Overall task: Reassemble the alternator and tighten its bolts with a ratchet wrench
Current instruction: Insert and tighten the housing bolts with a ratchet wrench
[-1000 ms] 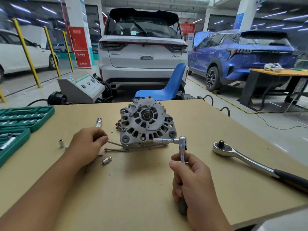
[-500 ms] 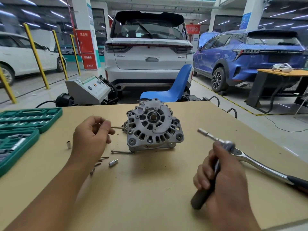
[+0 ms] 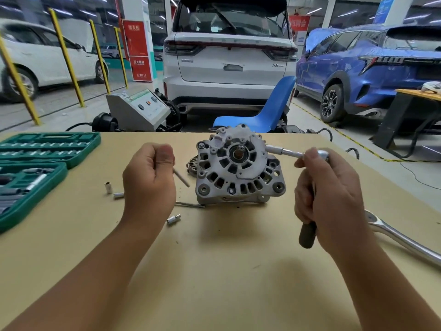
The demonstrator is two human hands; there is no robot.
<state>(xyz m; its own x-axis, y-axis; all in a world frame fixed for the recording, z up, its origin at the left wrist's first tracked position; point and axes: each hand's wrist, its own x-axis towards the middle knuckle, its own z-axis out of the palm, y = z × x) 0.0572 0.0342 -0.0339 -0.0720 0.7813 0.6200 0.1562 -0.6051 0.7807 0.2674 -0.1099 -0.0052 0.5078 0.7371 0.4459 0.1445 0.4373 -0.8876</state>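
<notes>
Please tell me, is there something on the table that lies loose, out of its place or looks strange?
Yes. Three small sockets lie loose on the table, outside the green tool case. A long bolt lies on the table at the front left of the alternator, not yet fitted. Nothing looks spilled or damaged.
</notes>
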